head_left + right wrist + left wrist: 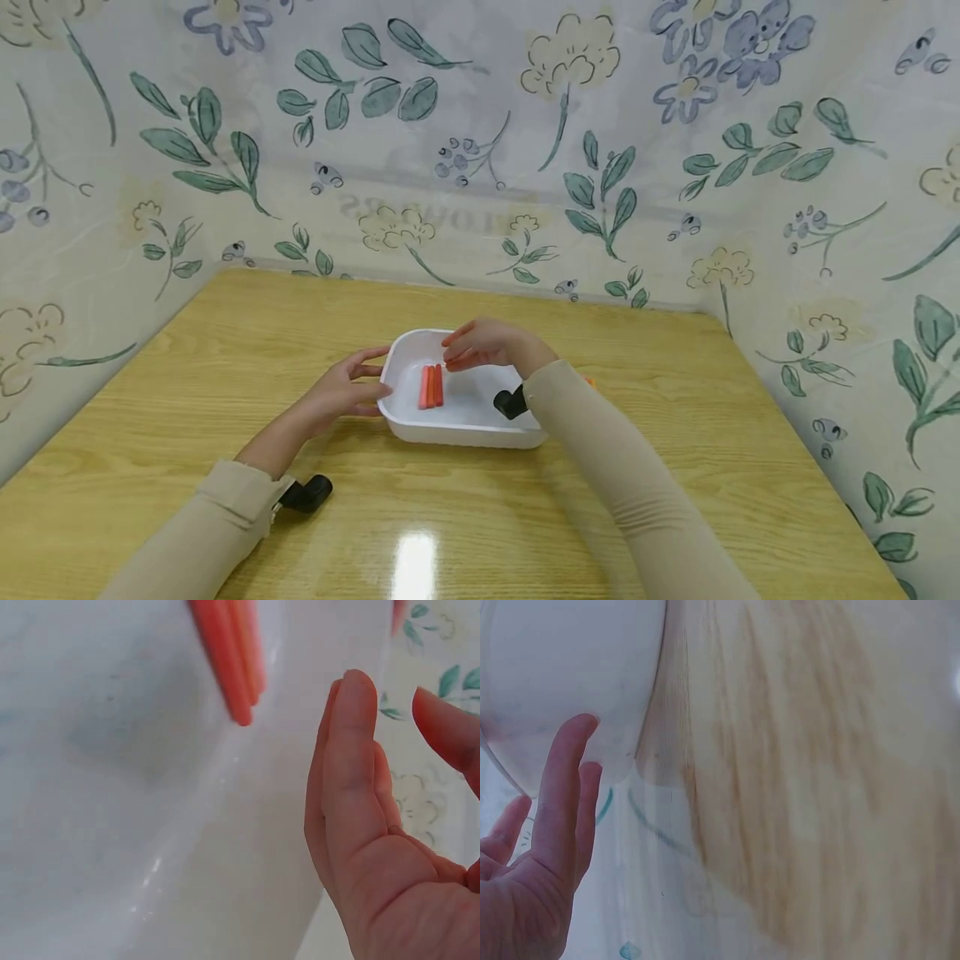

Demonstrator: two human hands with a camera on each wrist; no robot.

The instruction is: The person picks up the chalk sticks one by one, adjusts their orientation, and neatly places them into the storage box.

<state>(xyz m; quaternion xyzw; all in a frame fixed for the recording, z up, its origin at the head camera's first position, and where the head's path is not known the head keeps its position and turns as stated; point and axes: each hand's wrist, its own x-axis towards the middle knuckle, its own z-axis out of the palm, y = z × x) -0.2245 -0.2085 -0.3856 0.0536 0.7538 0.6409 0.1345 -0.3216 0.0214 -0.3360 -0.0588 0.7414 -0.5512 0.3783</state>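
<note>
"What's on your feed?"
"I have three reddish sticks side by side inside the white tray, toward its nine o'clock."
"Anything gripped?"
"I see nothing gripped: the left hand, fingers extended, touches the tray's nine o'clock side; the right hand hovers toward one o'clock, fingers straight."

From the head, looks forward and down across the table toward twelve o'clock. From the left wrist, looks closely past the left hand at eight o'clock. From the right wrist, peers closely into the tray, sharing red sticks with the head.
</note>
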